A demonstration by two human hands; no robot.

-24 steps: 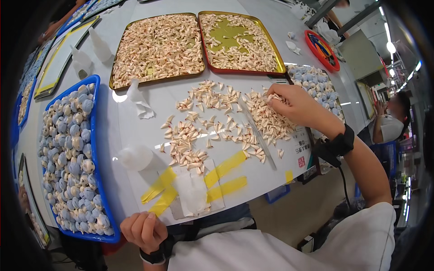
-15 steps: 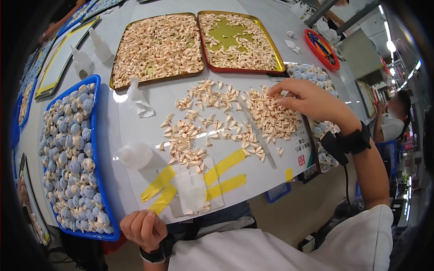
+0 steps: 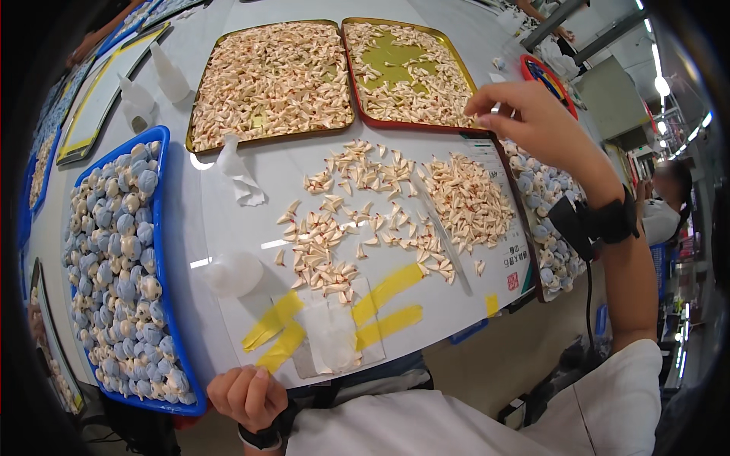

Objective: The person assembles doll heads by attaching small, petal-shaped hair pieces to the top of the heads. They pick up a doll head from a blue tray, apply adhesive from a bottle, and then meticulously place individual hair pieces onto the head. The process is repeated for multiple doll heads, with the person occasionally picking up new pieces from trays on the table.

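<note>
My right hand (image 3: 525, 121) is at the front right corner of the right gold tray (image 3: 426, 125), its fingers curled in and a ring on one finger. Whether its fingertips grip the rim or a small piece is hidden. Below it lies a dense pile of small cream pointed pieces (image 3: 468, 201) with reddish marks; a looser spread of them (image 3: 323, 243) lies to its left, beyond a clear strip (image 3: 445, 239). At the table's near edge my left hand (image 3: 247, 395) is closed beside yellow tape (image 3: 280, 348); anything inside it is hidden. A white pad (image 3: 331, 330) lies near it.
Another gold tray (image 3: 266, 83) is full of cream pieces. A blue basket (image 3: 160, 266) of blue-and-cream balls stands left, more balls (image 3: 551, 228) at right. White bottles (image 3: 234, 275), crumpled tissue (image 3: 239, 178) and a red round tray (image 3: 547, 76) are around. Another person (image 3: 663, 201) sits far right.
My right hand has lifted off the dense pile and moved away from me to the right tray's corner. My left hand stays at the table edge. The view has shifted slightly.
</note>
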